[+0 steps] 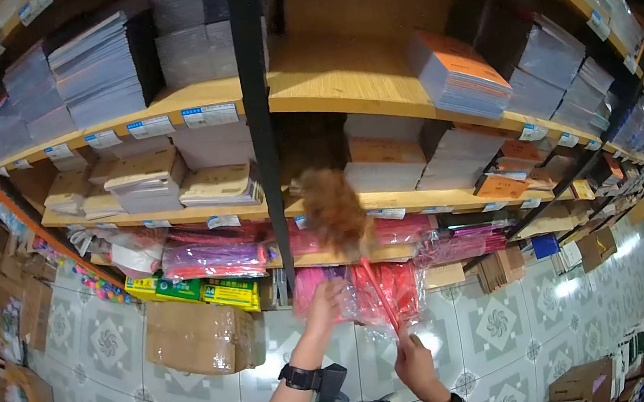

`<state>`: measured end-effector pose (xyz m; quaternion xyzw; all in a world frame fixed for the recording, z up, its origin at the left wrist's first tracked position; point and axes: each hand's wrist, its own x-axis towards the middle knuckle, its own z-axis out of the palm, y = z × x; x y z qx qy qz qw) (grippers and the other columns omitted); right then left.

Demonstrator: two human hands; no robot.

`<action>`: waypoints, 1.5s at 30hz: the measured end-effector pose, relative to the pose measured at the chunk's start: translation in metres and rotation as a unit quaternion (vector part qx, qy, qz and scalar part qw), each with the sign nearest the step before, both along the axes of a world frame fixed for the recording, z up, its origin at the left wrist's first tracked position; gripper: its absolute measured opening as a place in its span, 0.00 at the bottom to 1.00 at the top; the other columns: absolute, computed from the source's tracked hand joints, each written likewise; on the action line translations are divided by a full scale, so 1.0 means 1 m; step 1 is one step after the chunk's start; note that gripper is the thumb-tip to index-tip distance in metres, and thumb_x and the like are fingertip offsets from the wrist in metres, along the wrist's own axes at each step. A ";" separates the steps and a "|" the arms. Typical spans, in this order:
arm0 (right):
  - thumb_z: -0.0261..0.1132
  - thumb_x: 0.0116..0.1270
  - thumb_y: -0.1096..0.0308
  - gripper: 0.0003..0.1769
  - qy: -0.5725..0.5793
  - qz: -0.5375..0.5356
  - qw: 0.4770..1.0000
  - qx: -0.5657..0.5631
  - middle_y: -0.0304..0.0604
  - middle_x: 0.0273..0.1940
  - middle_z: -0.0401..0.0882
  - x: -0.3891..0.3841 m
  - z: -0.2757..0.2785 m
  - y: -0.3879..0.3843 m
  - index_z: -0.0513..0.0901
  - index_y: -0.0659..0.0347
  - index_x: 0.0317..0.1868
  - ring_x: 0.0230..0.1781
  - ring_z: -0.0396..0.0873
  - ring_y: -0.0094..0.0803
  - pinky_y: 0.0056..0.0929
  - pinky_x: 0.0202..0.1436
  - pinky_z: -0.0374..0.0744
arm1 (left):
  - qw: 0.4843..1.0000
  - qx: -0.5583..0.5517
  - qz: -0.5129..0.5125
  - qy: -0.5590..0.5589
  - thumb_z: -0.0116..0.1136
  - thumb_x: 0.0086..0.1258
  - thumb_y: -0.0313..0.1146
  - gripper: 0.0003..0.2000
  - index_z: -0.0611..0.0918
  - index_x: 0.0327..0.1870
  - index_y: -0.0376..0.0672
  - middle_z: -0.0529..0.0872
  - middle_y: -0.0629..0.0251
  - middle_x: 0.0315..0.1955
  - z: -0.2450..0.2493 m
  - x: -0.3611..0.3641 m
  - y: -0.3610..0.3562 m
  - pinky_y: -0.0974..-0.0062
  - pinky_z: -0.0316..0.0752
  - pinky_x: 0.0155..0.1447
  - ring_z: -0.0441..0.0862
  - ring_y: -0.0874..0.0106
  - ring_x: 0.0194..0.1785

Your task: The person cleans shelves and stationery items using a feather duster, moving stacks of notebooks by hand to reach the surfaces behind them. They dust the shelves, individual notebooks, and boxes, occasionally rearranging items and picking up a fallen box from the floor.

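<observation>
While my right hand (414, 366) clamps the duster (334, 212), feathers reach the shelf (449, 198).
My left hand (327, 299) rests on packets (405, 279), grip unclear; light strokes seem best.

1. Duster (335, 211), centre: feather head motion-blurred, no detail.
2. Shelf labels (210, 116), upper middle: print too small to read.
3. Black post (261, 109) hides the stack edges behind it.
4. Left hand (327, 296): fingers blurred against pink-red packs (404, 281); forearms cut off at bottom edge.

The duster (334, 212) has brown feathers and a red handle. The packs (212, 259) are pink. The floor (496, 323) is grey with flower motifs.
</observation>
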<state>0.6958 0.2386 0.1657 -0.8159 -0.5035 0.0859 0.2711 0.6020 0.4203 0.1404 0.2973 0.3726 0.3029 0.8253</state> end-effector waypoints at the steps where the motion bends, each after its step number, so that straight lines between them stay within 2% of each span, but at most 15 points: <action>1: 0.53 0.50 0.77 0.26 0.007 -0.017 0.999 -0.044 0.55 0.27 0.72 -0.003 0.002 -0.016 0.66 0.57 0.54 0.21 0.72 0.49 0.41 0.23 0.71 | 0.999 -0.031 -0.016 -0.016 0.32 0.64 0.48 0.24 0.66 0.50 0.36 0.72 0.55 0.46 -0.005 0.005 -0.006 0.66 0.66 0.48 0.72 0.64 0.45; 7: 0.55 0.50 0.78 0.18 0.053 -0.051 0.997 -0.034 0.49 0.20 0.70 0.021 0.001 -0.163 0.74 0.61 0.45 0.18 0.70 0.38 0.32 0.21 0.67 | 0.955 -0.293 0.034 -0.032 0.26 0.63 0.53 0.27 0.68 0.48 0.37 0.74 0.55 0.42 -0.031 0.005 -0.059 0.61 0.67 0.47 0.73 0.58 0.42; 9: 0.56 0.52 0.78 0.16 0.057 -0.068 0.996 -0.029 0.49 0.20 0.71 0.028 -0.001 -0.199 0.76 0.61 0.43 0.18 0.70 0.39 0.31 0.23 0.68 | 0.851 -0.490 -0.038 -0.183 0.27 0.63 0.54 0.27 0.68 0.48 0.38 0.74 0.55 0.43 -0.048 -0.004 -0.072 0.57 0.65 0.50 0.72 0.57 0.45; 10: 0.57 0.53 0.77 0.13 0.062 -0.074 0.995 -0.023 0.49 0.21 0.72 0.031 0.001 -0.207 0.77 0.62 0.41 0.18 0.70 0.40 0.31 0.24 0.69 | 0.852 -0.489 -0.044 -0.182 0.27 0.63 0.54 0.27 0.68 0.48 0.38 0.74 0.55 0.43 -0.047 0.001 -0.078 0.57 0.65 0.50 0.72 0.57 0.45; 13: 0.57 0.52 0.76 0.12 0.149 -0.167 0.975 -0.018 0.47 0.21 0.73 0.029 -0.002 -0.221 0.77 0.64 0.39 0.19 0.71 0.30 0.29 0.23 0.68 | 0.908 -0.377 -0.097 -0.156 0.30 0.64 0.51 0.24 0.67 0.52 0.42 0.70 0.58 0.50 -0.037 0.014 -0.104 0.56 0.60 0.56 0.68 0.63 0.53; 16: 0.57 0.53 0.73 0.15 0.182 -0.126 0.972 0.078 0.45 0.20 0.72 0.044 -0.037 -0.230 0.75 0.61 0.43 0.17 0.71 0.35 0.28 0.23 0.69 | 0.937 -0.294 -0.105 -0.158 0.32 0.63 0.52 0.26 0.65 0.54 0.42 0.70 0.58 0.51 -0.011 0.045 -0.130 0.61 0.58 0.59 0.67 0.61 0.54; 17: 0.58 0.54 0.70 0.10 0.174 -0.126 0.963 0.162 0.44 0.19 0.72 0.044 -0.036 -0.216 0.78 0.62 0.37 0.17 0.69 0.29 0.24 0.23 0.68 | 0.937 -0.290 -0.106 -0.160 0.32 0.63 0.52 0.26 0.65 0.54 0.42 0.70 0.58 0.51 -0.004 0.054 -0.140 0.61 0.58 0.59 0.67 0.61 0.54; 18: 0.57 0.55 0.74 0.08 0.173 -0.140 0.969 0.111 0.41 0.21 0.73 0.046 -0.034 -0.211 0.78 0.67 0.34 0.19 0.69 0.23 0.19 0.23 0.67 | 0.937 -0.271 -0.142 -0.168 0.32 0.63 0.52 0.26 0.65 0.53 0.41 0.70 0.57 0.50 0.001 0.064 -0.151 0.61 0.59 0.58 0.67 0.59 0.54; 23: 0.54 0.57 0.72 0.10 0.122 -0.086 0.982 0.111 0.43 0.20 0.72 0.071 -0.025 -0.189 0.76 0.65 0.39 0.18 0.69 0.29 0.24 0.21 0.67 | 0.961 -0.195 -0.146 -0.129 0.31 0.63 0.51 0.24 0.69 0.44 0.37 0.76 0.57 0.36 0.012 0.111 -0.206 0.64 0.64 0.53 0.71 0.57 0.49; 27: 0.55 0.56 0.72 0.11 0.182 -0.099 0.972 0.113 0.47 0.20 0.69 0.086 -0.031 -0.232 0.75 0.64 0.40 0.18 0.69 0.38 0.31 0.23 0.67 | 0.953 -0.237 -0.077 -0.175 0.33 0.66 0.46 0.16 0.68 0.32 0.42 0.69 0.67 0.22 0.002 0.139 -0.256 0.72 0.66 0.40 0.69 0.68 0.30; 34: 0.54 0.56 0.71 0.11 0.161 -0.106 0.972 0.135 0.47 0.19 0.72 0.112 -0.034 -0.252 0.75 0.65 0.39 0.17 0.71 0.33 0.26 0.22 0.68 | 0.986 -0.062 -0.064 -0.141 0.33 0.66 0.47 0.15 0.65 0.31 0.45 0.65 0.71 0.19 0.023 0.167 -0.290 0.77 0.63 0.36 0.64 0.75 0.26; 39: 0.53 0.57 0.68 0.11 0.178 -0.015 0.972 0.152 0.48 0.18 0.71 0.127 -0.019 -0.195 0.75 0.63 0.39 0.18 0.72 0.38 0.29 0.23 0.69 | 0.988 -0.092 0.004 -0.121 0.32 0.68 0.45 0.15 0.66 0.28 0.45 0.66 0.70 0.17 0.018 0.174 -0.236 0.76 0.65 0.31 0.65 0.76 0.24; 41: 0.53 0.57 0.67 0.11 0.158 -0.048 0.974 0.155 0.48 0.18 0.71 0.135 -0.024 -0.205 0.75 0.64 0.38 0.18 0.71 0.37 0.29 0.23 0.69 | 0.991 0.091 -0.059 0.072 0.32 0.68 0.45 0.16 0.67 0.26 0.44 0.70 0.68 0.19 0.013 0.185 -0.238 0.77 0.67 0.30 0.68 0.76 0.24; 43: 0.54 0.58 0.65 0.11 0.193 -0.112 0.967 0.124 0.48 0.17 0.70 0.144 -0.031 -0.227 0.76 0.64 0.33 0.17 0.69 0.32 0.28 0.22 0.68 | 0.987 0.055 -0.121 0.092 0.32 0.68 0.45 0.17 0.70 0.30 0.42 0.74 0.64 0.24 -0.005 0.192 -0.253 0.77 0.69 0.31 0.71 0.75 0.25; 45: 0.56 0.57 0.62 0.13 0.236 -0.180 0.954 0.043 0.49 0.16 0.70 0.163 -0.044 -0.267 0.77 0.65 0.29 0.15 0.68 0.33 0.28 0.22 0.67 | 0.941 0.061 -0.332 0.030 0.34 0.67 0.44 0.17 0.72 0.37 0.40 0.76 0.61 0.29 -0.017 0.202 -0.268 0.77 0.70 0.32 0.73 0.74 0.25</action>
